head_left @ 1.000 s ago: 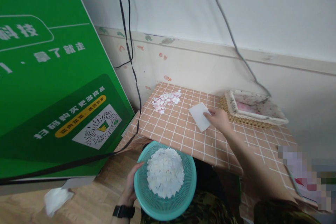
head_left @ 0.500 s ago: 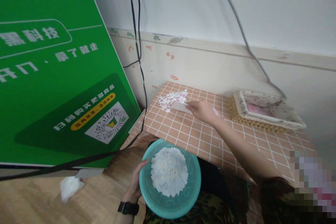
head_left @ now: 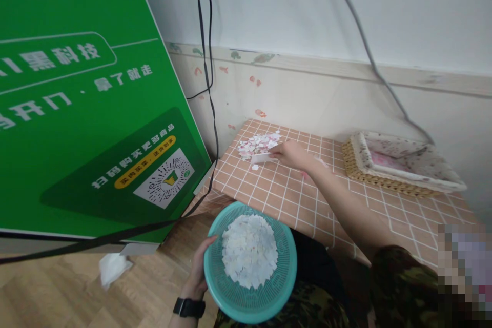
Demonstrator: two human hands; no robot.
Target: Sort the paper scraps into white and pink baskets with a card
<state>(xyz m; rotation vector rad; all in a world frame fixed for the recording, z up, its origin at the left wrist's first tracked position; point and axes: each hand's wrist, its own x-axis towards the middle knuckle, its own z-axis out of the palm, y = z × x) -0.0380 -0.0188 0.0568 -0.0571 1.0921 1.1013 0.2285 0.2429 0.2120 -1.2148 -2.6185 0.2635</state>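
– Brown checked cloth covers the table, set against a pale wall. Where is the card?

– Over the far left part of the table, at the near edge of the heap of paper scraps. It shows as a narrow white strip. Whether it touches the scraps, I cannot tell. One loose scrap lies on the cloth just in front of it.

– State of the right hand?

– Closed. Thumb and fingers pinch the card by its right end. Something pink shows beside the forearm, too blurred to identify.

– And the left hand?

– Closed on the left rim of the teal colander, thumb over the edge; the other fingers are mostly hidden. A dark watch is on that wrist.

– Condition of the colander?

– Below the table's near edge, above the person's lap. A mound of white scraps fills its middle.

– Surroundings?

– Wicker basket on the table, right of the right hand, lined with patterned cloth. Camouflage sleeve on the right arm. Green panel at left, printed with characters and a code. Black cable beside the panel, grey cable down the wall. White crumpled item on the wood-look floor.
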